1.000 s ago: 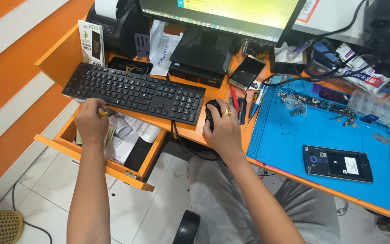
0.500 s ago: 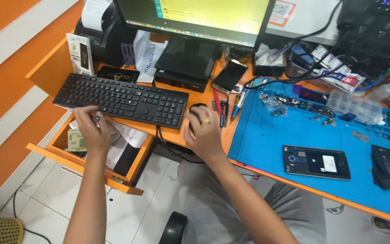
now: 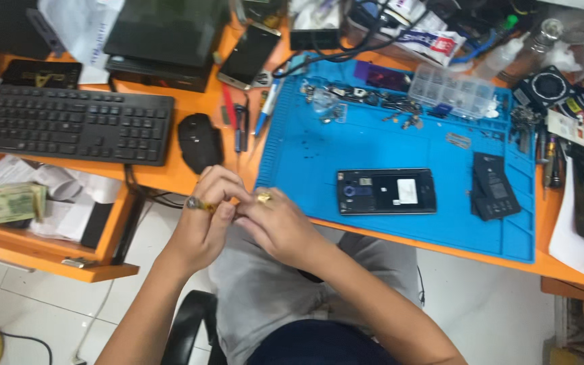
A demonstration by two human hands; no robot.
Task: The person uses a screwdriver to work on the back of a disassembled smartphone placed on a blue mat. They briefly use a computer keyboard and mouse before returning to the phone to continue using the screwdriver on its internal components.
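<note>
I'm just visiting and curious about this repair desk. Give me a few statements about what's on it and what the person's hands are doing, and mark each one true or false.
1. The left hand and the right hand touch each other in front of the desk edge. True.
2. The right hand rests on the black mouse. False: the mouse lies alone beside the keyboard, with no hand on it.
3. An opened phone lies flat on the blue mat. True.
4. The orange drawer under the keyboard is shut. False: it is pulled out, with papers and banknotes showing inside.
5. Both hands wear a ring. True.
</note>
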